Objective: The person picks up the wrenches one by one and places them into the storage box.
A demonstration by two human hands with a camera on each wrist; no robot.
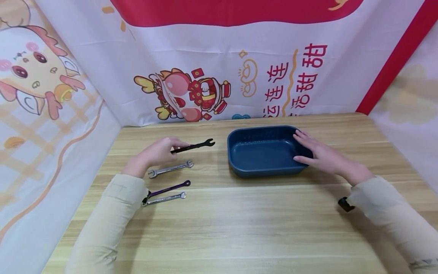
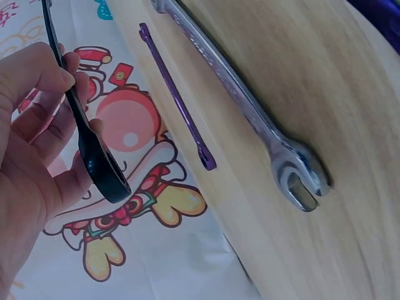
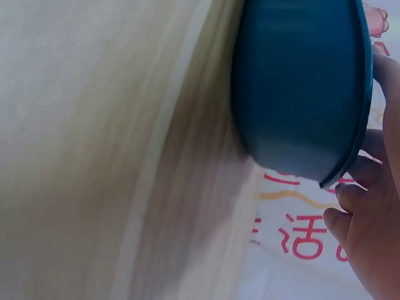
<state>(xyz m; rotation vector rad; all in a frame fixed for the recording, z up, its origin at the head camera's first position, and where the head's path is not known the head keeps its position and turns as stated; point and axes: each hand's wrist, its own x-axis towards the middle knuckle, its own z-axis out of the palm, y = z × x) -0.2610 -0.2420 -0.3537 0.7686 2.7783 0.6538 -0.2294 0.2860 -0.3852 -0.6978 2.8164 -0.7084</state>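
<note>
My left hand (image 1: 161,152) pinches a black wrench (image 1: 195,146) between thumb and fingers, raised above the table, its open-ended jaw pointing right. Near it on the table lie a silver open-ended wrench (image 1: 171,169), a purple wrench (image 1: 169,188) and another silver wrench (image 1: 165,199). The left wrist view also shows a thin purple wrench (image 2: 178,100) nearer the back wall, behind the big silver wrench (image 2: 250,94). At the right end of a dark blue rectangular basin (image 1: 236,167), my right hand (image 1: 319,154) rests over the rim with thumb and fingers spread.
The wooden table (image 1: 239,228) meets a printed cloth (image 1: 212,49) hanging behind it. Another printed cloth (image 1: 82,152) hangs along the left side. The basin's inside floor (image 1: 263,154) holds nothing visible. A black strap piece (image 1: 345,204) sits under the right sleeve.
</note>
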